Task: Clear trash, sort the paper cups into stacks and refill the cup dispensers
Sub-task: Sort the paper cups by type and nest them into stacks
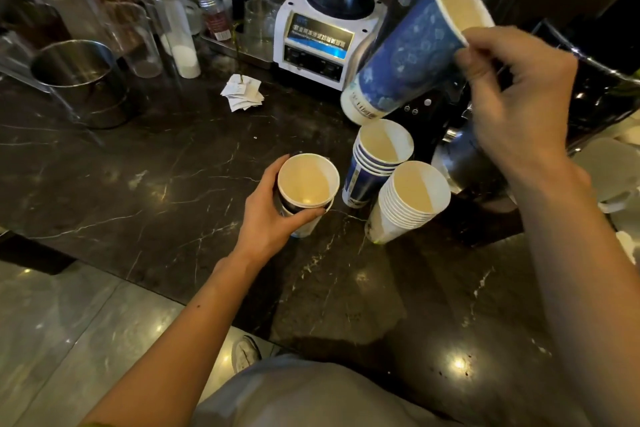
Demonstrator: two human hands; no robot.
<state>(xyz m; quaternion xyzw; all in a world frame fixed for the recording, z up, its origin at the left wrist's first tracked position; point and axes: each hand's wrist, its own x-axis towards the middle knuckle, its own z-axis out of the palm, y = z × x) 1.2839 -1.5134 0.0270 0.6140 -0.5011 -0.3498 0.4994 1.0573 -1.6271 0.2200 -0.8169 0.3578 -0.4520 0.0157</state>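
Gleaming marble counter (156, 166) — left grip (273, 218) round nested cups (308, 180), right grip (519, 104) pinching blue cup (408, 55)

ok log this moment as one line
left hand: grips nested cups on counter | right hand: pinches rim of blue cup, tilted above blue stack | white stack: beside blue stack

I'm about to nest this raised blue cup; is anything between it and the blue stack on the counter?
Nothing visible. The blue cup, pinched at its rim by the right hand, hangs tilted, base just above the open blue stack. The white stack stands beside, and the left hand grips other cups further left.
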